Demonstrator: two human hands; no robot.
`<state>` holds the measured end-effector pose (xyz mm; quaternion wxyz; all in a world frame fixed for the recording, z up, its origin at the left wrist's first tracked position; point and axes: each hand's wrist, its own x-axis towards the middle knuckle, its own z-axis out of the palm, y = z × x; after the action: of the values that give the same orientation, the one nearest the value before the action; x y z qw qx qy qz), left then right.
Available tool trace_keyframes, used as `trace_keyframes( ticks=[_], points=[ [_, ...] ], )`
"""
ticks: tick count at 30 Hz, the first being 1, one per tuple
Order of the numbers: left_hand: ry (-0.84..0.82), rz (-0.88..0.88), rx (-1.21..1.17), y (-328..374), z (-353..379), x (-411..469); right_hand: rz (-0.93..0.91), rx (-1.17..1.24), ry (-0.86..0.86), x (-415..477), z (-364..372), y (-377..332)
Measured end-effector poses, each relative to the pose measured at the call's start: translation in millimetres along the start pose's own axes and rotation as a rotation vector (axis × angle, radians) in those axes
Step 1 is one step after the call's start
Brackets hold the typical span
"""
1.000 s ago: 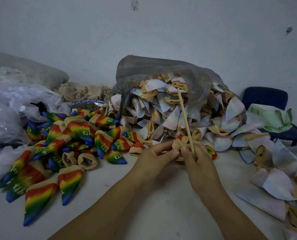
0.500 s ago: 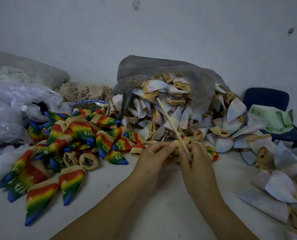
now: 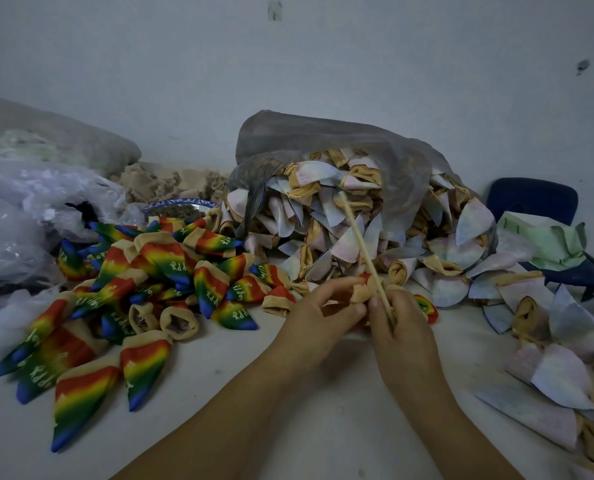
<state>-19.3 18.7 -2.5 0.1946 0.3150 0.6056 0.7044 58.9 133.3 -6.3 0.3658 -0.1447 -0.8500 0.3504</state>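
Our left hand pinches the tan rim of a cone just above the table, between the rainbow pile and the bag. Our right hand grips the stick, its tip apparently inside the cone, though fingers hide it. Pushing too hard could pierce the seam, and a loose pinch could let the cone slip off.

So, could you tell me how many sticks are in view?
1: the stick, pinched in the right hand, slants up from the cloth the left hand holds. Others may be hidden in the bag.
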Motion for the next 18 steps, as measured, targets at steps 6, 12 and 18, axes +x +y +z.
trace_keyframes(
  ticks=[6,12,18],
  points=[
    [0.131,0.084,0.178,-2.0,1.8,2.4,-0.072,-0.126,-0.017,-0.6,3.1,-1.1],
    [0.171,-0.041,-0.015,-3.7,1.4,2.6,-0.024,-0.156,0.073,-4.5,6.9,-6.7],
    [0.178,-0.175,-0.335,-0.2,-2.5,4.2,-0.012,-0.169,0.061,-7.5,8.5,-5.6]
  ],
)
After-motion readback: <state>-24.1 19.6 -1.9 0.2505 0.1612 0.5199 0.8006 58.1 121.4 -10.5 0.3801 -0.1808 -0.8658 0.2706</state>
